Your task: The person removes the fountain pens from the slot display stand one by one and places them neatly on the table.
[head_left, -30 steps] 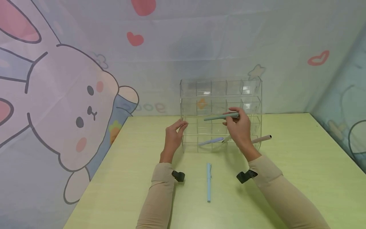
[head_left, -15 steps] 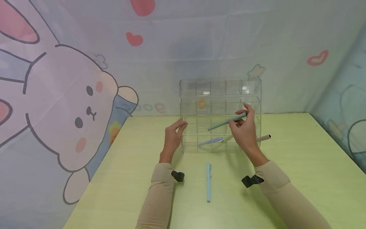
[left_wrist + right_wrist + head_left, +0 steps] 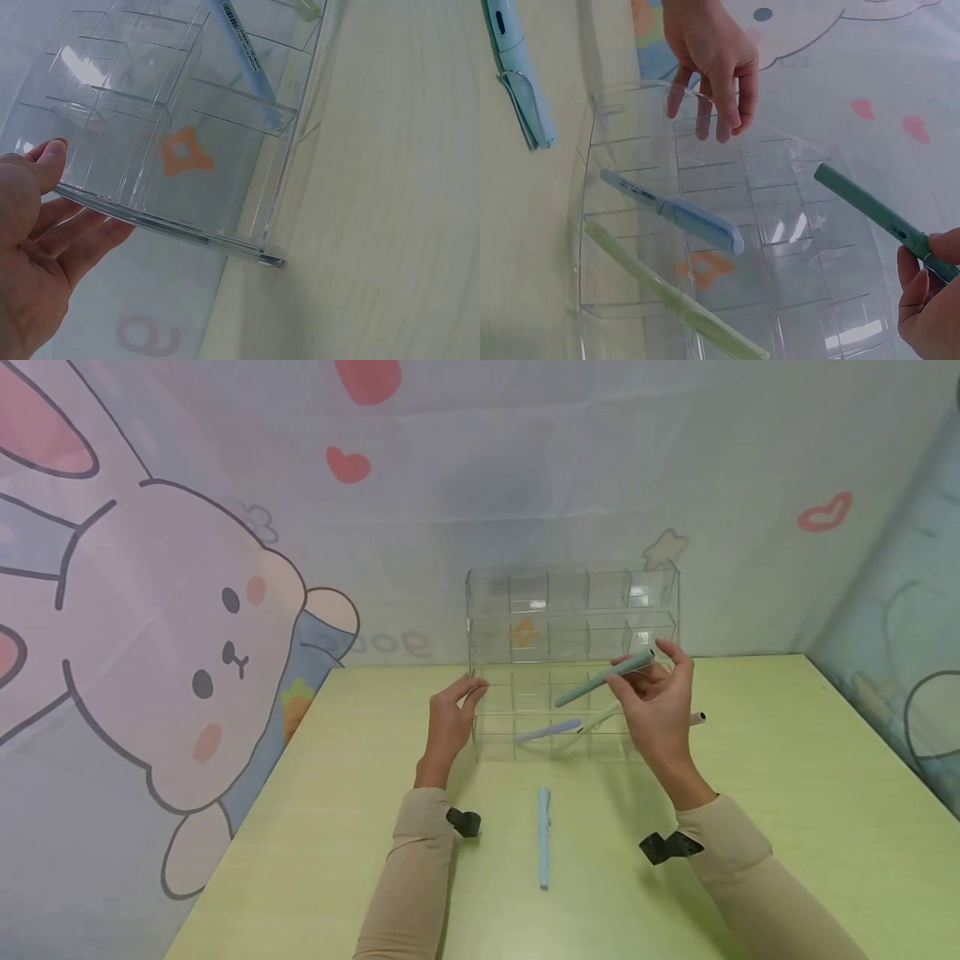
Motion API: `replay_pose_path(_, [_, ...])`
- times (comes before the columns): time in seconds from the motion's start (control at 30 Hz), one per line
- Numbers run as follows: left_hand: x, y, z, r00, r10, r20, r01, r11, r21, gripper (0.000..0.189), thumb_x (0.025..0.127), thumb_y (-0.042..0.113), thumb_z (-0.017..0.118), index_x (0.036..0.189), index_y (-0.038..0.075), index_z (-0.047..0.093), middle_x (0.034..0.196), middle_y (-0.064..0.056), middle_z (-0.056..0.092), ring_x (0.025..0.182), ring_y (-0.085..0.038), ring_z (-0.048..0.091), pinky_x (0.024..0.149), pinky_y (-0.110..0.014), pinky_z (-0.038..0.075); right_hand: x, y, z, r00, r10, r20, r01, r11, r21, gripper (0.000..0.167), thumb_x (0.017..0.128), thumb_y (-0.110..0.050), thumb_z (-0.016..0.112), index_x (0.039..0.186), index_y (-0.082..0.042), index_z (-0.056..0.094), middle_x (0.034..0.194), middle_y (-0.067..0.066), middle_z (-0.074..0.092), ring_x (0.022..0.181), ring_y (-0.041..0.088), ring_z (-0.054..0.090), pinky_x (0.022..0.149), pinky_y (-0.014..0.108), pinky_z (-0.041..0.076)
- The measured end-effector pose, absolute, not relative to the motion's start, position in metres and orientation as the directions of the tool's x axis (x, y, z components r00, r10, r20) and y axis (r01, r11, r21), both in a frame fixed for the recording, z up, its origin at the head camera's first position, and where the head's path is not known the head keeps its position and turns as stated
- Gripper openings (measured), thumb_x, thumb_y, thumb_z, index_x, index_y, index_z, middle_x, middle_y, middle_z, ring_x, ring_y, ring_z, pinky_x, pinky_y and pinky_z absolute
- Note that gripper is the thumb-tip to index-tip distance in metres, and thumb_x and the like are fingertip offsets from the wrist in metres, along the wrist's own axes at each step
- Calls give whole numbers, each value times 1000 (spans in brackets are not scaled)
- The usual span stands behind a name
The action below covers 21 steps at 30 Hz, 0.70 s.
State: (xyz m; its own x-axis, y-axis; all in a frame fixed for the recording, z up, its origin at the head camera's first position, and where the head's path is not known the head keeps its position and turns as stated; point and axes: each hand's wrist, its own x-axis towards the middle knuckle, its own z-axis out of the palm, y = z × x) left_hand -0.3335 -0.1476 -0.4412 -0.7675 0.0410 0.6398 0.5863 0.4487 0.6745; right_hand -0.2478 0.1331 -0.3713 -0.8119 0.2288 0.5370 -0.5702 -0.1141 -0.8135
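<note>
A clear acrylic rack (image 3: 567, 593) with tiered compartments stands on the table. My left hand (image 3: 450, 725) pinches its left side panel, thumb on one face and fingers on the other in the left wrist view. In front of the rack, my right hand (image 3: 662, 714) holds a dark green pen (image 3: 870, 206) by its cap end, tilted with the other end down to the left. A lavender-blue pen (image 3: 676, 214) and a pale green pen (image 3: 667, 292) lean in the bottom row. Mostly hidden behind the right hand, a beige pen (image 3: 698, 718) sticks out at the right.
A light blue pen (image 3: 543, 839) lies on the yellow-green table (image 3: 322, 827) between the forearms, its clip toward the rack. Behind the table hangs a printed cloth (image 3: 420, 543) with a rabbit and hearts.
My right hand has moved right and slightly toward me with the dark green pen, whose free end now points lower. The left hand keeps its hold on the rack.
</note>
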Motion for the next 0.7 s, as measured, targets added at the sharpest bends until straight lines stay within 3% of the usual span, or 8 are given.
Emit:
replay_pose_path(0.23, [-334,-148,-442,-769,39,638,586,442,679,15,97,13,67,103,2,76,108,-13,74,128,-34,56,106,-45,46,-242,136,-373,-775,180,606,-628,-109,-771,55,90,13,65,137,-1,40,113,19,66,90,15,70,84,23,56])
replay_pose_path(0.43, [-334,-148,-440,-775,31,631,575,449,684,15,97,14,67,103,3,76,108,-12,74,127,-33,57,106,-44,46,-235,139,-372,-777,124,617,-629,-101,-771,57,92,17,58,143,0,39,114,11,49,93,15,65,82,21,56])
replay_pose_path(0.7, [-334,-148,-442,-775,29,631,572,455,683,15,97,15,68,103,4,77,110,-12,74,127,-33,57,106,-45,47,-225,142,-365,-772,81,630,-635,-141,-760,60,91,21,56,144,-4,42,114,10,48,99,21,60,76,30,61])
